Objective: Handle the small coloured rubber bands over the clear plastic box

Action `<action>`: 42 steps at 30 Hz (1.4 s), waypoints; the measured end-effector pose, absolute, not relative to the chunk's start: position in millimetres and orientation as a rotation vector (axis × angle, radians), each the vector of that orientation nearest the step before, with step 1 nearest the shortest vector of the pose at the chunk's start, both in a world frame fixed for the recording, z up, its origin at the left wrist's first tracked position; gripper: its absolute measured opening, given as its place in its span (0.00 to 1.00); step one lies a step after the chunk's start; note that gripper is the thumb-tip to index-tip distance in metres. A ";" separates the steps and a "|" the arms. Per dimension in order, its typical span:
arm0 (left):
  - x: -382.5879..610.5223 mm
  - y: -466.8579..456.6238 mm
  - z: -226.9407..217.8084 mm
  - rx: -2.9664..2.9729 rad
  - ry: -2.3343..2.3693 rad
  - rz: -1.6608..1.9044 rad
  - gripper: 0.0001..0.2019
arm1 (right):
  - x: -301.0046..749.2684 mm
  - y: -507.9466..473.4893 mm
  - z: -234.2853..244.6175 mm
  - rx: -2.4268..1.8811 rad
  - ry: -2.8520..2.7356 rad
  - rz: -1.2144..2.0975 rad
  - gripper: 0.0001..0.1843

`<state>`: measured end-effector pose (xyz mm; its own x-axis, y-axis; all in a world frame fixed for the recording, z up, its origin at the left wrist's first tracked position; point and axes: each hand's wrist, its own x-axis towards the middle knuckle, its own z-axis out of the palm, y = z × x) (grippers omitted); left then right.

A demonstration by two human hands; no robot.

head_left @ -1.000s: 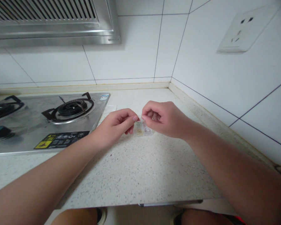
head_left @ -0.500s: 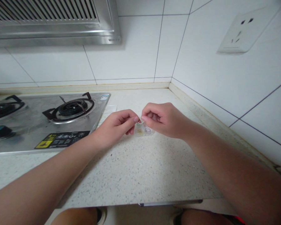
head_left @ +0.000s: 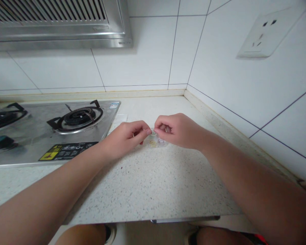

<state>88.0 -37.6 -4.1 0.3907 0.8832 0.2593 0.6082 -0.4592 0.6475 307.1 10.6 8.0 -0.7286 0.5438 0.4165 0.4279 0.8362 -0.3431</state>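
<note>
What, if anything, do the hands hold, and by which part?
Left hand and right hand seem to pinch opposite edges of a small ring-like thing; its identity is unclear.

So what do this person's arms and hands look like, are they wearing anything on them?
Nothing that I can see. The left hand and right hand are ungloved, and both forearms are bare, with no sleeve, watch or bracelet showing.

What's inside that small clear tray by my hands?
The tray shows a yellowish round item and a pale purplish one near the front. The right hand covers its far right; anything there is hidden.
</note>
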 end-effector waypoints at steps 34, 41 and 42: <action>72.1 -26.2 -2.6 2.438 1.614 0.455 0.16 | 306.3 27.1 -2.7 -1.334 -2.625 -0.086 0.15; 70.4 -26.2 -2.2 2.448 1.601 0.436 0.16 | 309.0 29.0 -0.9 -1.359 -2.595 -0.087 0.15; 69.8 -26.1 -2.0 2.446 1.603 0.447 0.16 | 309.2 29.4 -1.2 -1.358 -2.595 -0.085 0.15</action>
<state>69.8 -26.1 -2.0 0.3727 0.9159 0.1491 0.8610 -0.4013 0.3126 309.2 29.4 -1.2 -0.5531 0.8056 0.2125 0.8178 0.5737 -0.0462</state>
